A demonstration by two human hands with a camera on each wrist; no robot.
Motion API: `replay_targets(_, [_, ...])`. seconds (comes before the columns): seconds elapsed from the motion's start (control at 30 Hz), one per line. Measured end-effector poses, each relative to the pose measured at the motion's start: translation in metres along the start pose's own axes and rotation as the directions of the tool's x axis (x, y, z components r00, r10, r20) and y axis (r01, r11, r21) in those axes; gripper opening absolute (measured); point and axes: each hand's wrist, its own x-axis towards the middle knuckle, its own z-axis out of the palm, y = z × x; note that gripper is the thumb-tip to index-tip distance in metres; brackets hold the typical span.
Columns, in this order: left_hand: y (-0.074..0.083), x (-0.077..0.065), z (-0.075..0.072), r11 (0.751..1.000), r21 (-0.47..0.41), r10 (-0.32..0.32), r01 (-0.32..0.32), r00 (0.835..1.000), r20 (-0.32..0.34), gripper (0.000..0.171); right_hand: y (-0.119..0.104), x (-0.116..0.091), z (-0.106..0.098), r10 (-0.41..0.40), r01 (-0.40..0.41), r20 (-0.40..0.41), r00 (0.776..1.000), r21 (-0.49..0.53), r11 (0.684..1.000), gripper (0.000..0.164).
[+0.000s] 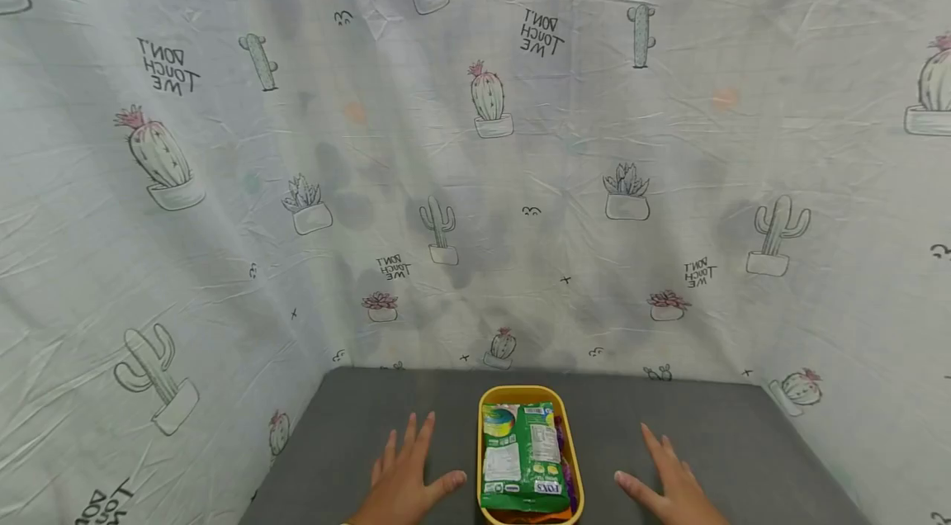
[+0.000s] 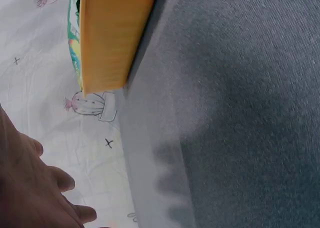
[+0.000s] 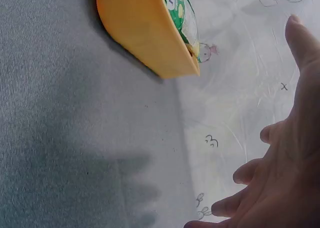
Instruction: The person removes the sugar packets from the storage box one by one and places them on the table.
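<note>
1. The tray (image 2: 112,45) is coloured plain yellow, turned nearer orange in the wrist views.
2. The packet (image 1: 523,459) is printed green, broken by white panels and a multicoloured round patch.
3. Purple wrapping (image 1: 570,480) and orange wrapping (image 1: 531,517) are shown beside and below it.
4. The tabletop (image 1: 609,426) is coloured plain grey.
5. The whitish curtain (image 1: 505,178) is patterned with grey-green cacti, pink blooms and black mirrored lettering.

Bright and soft in the head view, with pale grey smudges of shadow on the white cloth (image 1: 520,178). Dimmer and grainy in both wrist views, with blurry finger-shaped shadows low on the grey table (image 2: 250,108). Dark there over the left hand (image 2: 27,183), lower left, and the right hand (image 3: 285,173), lower right.
</note>
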Motion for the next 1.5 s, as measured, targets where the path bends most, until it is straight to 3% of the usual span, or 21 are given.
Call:
replay_targets(0.2, [0.000, 0.001, 0.000, 0.994, -0.105, 0.021, -0.019, 1.000, 0.013, 0.109, -0.007, -0.003, -0.001, 0.009, -0.011, 0.013, 1.000, 0.158, 0.987, 0.102])
replay_targets(0.33, [0.003, 0.002, -0.006, 0.965, -0.260, 0.048, -0.028, 0.996, 0.073, 0.106, -0.011, -0.006, -0.004, 0.009, -0.021, 0.035, 0.999, 0.361, 0.932, 0.094])
replay_targets(0.43, [0.005, 0.002, -0.010, 0.919, -0.393, 0.084, -0.027, 0.988, 0.128, 0.102, -0.014, -0.009, -0.006, 0.014, -0.040, 0.055, 0.998, 0.509, 0.860, 0.089])
replay_targets(0.53, [0.006, 0.001, -0.013, 0.848, -0.530, 0.128, -0.014, 0.976, 0.179, 0.098, -0.017, -0.012, -0.008, 0.050, -0.087, 0.078, 0.996, 0.601, 0.795, 0.092])
replay_targets(0.63, [0.006, -0.001, -0.015, 0.781, -0.624, 0.158, 0.003, 0.966, 0.202, 0.095, -0.017, -0.014, -0.010, 0.040, -0.098, 0.104, 0.994, 0.651, 0.752, 0.098])
replay_targets(0.73, [0.007, -0.001, -0.016, 0.746, -0.666, 0.163, 0.028, 0.961, 0.222, 0.094, -0.014, -0.015, -0.013, -0.019, -0.099, 0.160, 0.987, 0.697, 0.711, 0.104])
replay_targets(0.9, [0.009, 0.001, -0.011, 0.691, -0.721, 0.171, 0.058, 0.955, 0.240, 0.096, -0.011, -0.013, -0.020, -0.110, -0.113, 0.247, 0.963, 0.739, 0.665, 0.108])
replay_targets(1.17, [0.010, 0.003, 0.000, 0.544, -0.832, 0.223, 0.109, 0.937, 0.269, 0.104, -0.016, -0.011, -0.015, -0.144, -0.119, 0.255, 0.956, 0.787, 0.605, 0.108])
replay_targets(1.27, [0.011, 0.005, 0.006, 0.520, -0.844, 0.222, 0.133, 0.933, 0.284, 0.106, -0.020, -0.010, -0.011, -0.133, -0.133, 0.254, 0.958, 0.804, 0.580, 0.111])
replay_targets(1.5, [0.012, 0.008, 0.019, 0.494, -0.849, 0.206, 0.190, 0.922, 0.326, 0.111, -0.029, -0.009, -0.005, -0.168, -0.149, 0.279, 0.946, 0.830, 0.538, 0.113])
